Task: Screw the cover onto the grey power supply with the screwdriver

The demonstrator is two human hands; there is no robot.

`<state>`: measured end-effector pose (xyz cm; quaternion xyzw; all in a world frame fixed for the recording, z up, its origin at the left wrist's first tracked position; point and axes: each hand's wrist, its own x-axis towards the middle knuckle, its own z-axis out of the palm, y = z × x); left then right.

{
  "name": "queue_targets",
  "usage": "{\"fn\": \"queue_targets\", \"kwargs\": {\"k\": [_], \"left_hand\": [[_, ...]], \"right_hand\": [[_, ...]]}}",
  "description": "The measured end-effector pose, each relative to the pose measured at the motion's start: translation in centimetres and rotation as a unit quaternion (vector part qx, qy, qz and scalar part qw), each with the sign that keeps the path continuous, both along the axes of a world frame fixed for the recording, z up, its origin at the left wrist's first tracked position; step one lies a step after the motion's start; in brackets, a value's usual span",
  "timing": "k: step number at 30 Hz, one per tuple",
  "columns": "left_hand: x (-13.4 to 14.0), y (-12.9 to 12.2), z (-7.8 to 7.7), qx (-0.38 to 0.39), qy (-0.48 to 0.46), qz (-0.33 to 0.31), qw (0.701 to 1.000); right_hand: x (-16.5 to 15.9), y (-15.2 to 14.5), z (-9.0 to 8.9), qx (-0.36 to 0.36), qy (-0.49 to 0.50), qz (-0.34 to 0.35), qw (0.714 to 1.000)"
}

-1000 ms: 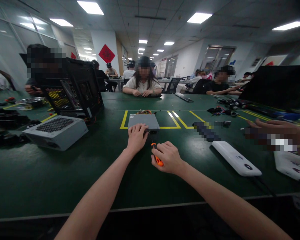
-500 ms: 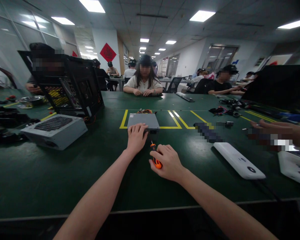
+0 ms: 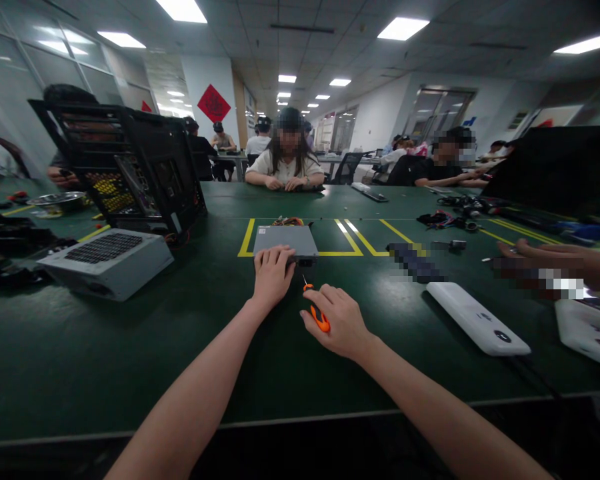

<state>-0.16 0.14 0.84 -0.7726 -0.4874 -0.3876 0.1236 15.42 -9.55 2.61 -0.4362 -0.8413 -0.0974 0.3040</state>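
A grey computer power supply (image 3: 291, 239) lies flat on the green table, its bundle of coloured wires (image 3: 286, 221) at the far side. My left hand (image 3: 273, 270) grips its near left edge, fingers on the top and thumb along the front face. In my right hand (image 3: 337, 320) is an orange and black screwdriver (image 3: 321, 319), its fingers curled round the handle. The thin shaft points away from me, towards the front face of the power supply, with a gap between tip and housing.
To the left stand a second power supply (image 3: 107, 260) and an open black computer case (image 3: 145, 167). White power banks (image 3: 477, 319) and a pixelated dark object (image 3: 414, 262) lie at right, near another person's hand (image 3: 555, 260). Cables (image 3: 450, 217) lie beyond. Someone sits opposite.
My right hand has shifted slightly to the right, and its grip on the screwdriver handle looks looser. My left hand and the power supply stay in place.
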Motion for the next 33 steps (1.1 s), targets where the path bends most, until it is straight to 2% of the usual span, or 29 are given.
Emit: {"fn": "queue_targets", "kwargs": {"k": [3,7,9,15,18,21,27,33], "left_hand": [[-0.01,0.01,-0.03,0.001,0.000,-0.001,1.000],[0.00,-0.05,0.04,0.001,-0.001,-0.003,1.000],[0.03,-0.07,0.07,0.000,0.000,-0.002,1.000],[0.10,0.00,0.05,0.004,-0.002,-0.001,1.000],[0.12,0.02,0.01,0.003,-0.005,-0.001,1.000],[0.13,-0.02,0.01,0.002,-0.005,0.000,1.000],[0.07,-0.07,0.06,0.000,-0.004,-0.001,1.000],[0.09,-0.10,0.12,-0.004,-0.006,-0.003,1.000]], "right_hand": [[0.01,0.00,-0.15,-0.016,0.041,-0.011,0.999],[0.11,0.07,-0.04,0.009,-0.021,0.033,0.999],[0.09,0.13,0.01,0.010,-0.033,0.033,0.999],[0.11,0.19,-0.23,-0.010,0.050,0.000,0.999],[0.18,0.13,-0.09,0.006,-0.005,0.028,1.000],[0.14,0.10,0.10,0.012,-0.028,0.028,0.999],[0.20,0.15,-0.13,-0.035,0.067,-0.014,0.997],[0.27,0.02,0.29,0.012,-0.008,0.019,1.000]]}}
